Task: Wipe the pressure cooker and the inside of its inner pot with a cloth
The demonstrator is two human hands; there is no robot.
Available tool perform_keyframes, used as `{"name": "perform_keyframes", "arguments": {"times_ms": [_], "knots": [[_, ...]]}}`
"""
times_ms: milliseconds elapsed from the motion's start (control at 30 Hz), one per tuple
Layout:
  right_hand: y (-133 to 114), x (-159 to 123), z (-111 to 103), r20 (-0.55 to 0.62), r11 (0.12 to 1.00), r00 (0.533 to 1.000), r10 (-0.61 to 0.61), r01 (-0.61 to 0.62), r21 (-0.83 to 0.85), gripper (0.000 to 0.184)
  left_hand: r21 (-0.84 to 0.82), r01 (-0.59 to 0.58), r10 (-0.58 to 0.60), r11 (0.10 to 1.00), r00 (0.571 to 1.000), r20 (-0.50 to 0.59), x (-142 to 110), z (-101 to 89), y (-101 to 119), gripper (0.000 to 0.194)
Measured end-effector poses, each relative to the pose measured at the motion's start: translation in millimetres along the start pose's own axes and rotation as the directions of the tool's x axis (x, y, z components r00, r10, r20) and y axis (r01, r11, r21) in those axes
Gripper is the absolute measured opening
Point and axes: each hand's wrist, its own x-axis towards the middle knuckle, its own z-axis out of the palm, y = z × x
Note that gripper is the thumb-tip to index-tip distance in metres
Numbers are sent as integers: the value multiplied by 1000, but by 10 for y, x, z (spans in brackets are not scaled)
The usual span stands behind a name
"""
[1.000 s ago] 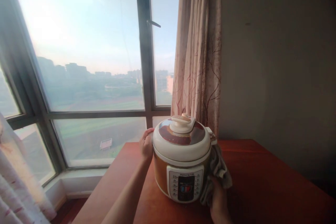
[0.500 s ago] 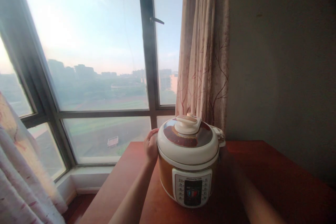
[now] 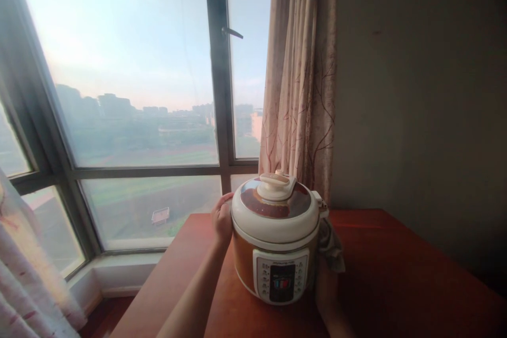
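An electric pressure cooker [image 3: 275, 227], with a white lid, brown body and front control panel, stands upright on the table. My left hand [image 3: 222, 217] is closed around the handle at the left side of its lid. To the right of the cooker, a crumpled grey cloth [image 3: 333, 247] is in my right hand [image 3: 327, 274] and lies against the cooker's side. Dim light, the cloth and the cooker hide most of the right hand's fingers. On top of the lid, the white knob [image 3: 275, 187] is untouched.
The reddish-brown wooden table [image 3: 372, 243] reaches back to the window and wall. Behind it hangs a patterned curtain [image 3: 297, 90] beside the dark-framed window [image 3: 218, 74]. Another pale curtain [image 3: 27, 269] hangs at the lower left.
My right hand, blurred and dark before, now shows lower at the cooker's right side with the cloth. The left hand keeps its hold. The whole view has shifted slightly.
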Motion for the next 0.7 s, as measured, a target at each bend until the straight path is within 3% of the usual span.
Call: {"name": "perform_keyframes", "arguments": {"times_ms": [67,133,267,333,400,467,533,600,700], "knots": [[73,-246,-49,-128,996,990,-54,44,-77,58,-2,9,-9,1000,1000,-2,8,0,-9,34],[119,-479,-69,-160,988,982,-99,78,-135,57,1,8,-8,1000,1000,0,18,-3,-17,35],[66,-811,4,-108,958,982,-152,120,-260,49,19,-5,5,1000,1000,7,35,-17,-19,34],[-75,-882,100,-18,929,970,-241,225,-293,47,19,-4,4,1000,1000,10,38,-20,-18,34],[-293,-876,218,144,852,899,-415,439,-285,49,11,0,0,1000,1000,13,38,-16,-15,33],[-548,-792,339,325,731,768,-552,633,-253,55,-1,7,-7,1000,1000,18,37,-9,-11,32],[-782,-648,448,394,649,690,-607,717,-255,61,-11,13,-13,1000,1000,22,36,-1,-7,31],[-949,-477,536,388,626,684,-618,726,-283,63,-17,18,-17,1000,1000,23,32,5,-1,31],[-1063,-239,618,334,686,738,-587,672,-279,60,-18,24,-24,1000,1000,18,19,8,8,32]]}}
